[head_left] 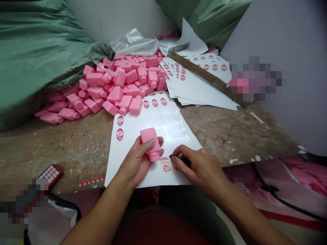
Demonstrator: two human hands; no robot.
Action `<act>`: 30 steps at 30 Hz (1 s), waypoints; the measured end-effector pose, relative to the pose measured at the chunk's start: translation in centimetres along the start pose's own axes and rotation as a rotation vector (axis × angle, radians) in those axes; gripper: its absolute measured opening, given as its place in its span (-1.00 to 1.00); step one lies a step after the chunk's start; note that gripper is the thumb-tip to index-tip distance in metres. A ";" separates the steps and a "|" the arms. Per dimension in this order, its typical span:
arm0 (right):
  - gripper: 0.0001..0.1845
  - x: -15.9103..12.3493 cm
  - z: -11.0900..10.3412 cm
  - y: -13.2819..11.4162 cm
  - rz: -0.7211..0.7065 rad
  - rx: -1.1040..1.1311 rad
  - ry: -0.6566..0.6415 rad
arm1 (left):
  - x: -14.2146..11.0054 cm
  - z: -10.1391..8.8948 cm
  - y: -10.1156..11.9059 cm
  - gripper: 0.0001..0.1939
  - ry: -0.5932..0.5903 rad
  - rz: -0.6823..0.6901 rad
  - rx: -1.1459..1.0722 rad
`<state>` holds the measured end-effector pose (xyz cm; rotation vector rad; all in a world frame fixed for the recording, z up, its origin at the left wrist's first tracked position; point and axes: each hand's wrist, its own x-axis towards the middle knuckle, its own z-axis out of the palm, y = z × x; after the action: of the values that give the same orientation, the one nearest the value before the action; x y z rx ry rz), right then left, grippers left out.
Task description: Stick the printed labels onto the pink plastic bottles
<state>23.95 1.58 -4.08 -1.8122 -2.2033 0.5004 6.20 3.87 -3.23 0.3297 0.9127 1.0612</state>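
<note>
My left hand [136,160] is wrapped round a small pink plastic bottle [150,143], holding it neck down over a white sticker sheet [153,122]. My right hand [201,168] rests on the sheet's lower right part, fingers curled, fingertips pinching at the edge of an oval pink label [166,165] just below the bottle. A few more oval labels [120,133] remain along the sheet's left and top edges.
A heap of pink bottles [122,85] lies behind the sheet. A stack of label sheets [201,81] sits to the right with a long wooden-handled tool [204,73] across it. Green sacks [33,51] stand at left and back. A red remote [49,174] lies at lower left.
</note>
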 end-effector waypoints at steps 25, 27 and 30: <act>-0.70 0.8 -1.0 0.2 0.069 0.407 -0.105 | 0.1 0.0 0.0 -0.71 0.026 0.014 -0.062; -0.65 0.5 -1.8 0.7 0.102 0.646 -0.144 | 0.0 0.1 0.0 -0.70 0.027 0.027 -0.033; -0.63 0.1 -2.8 0.8 0.129 0.758 -0.039 | -0.3 0.2 0.0 -0.65 -0.005 0.061 0.075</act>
<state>25.78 2.17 -1.88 -1.5121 -1.5780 1.2034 6.34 3.59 -2.96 0.4248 0.9443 1.0834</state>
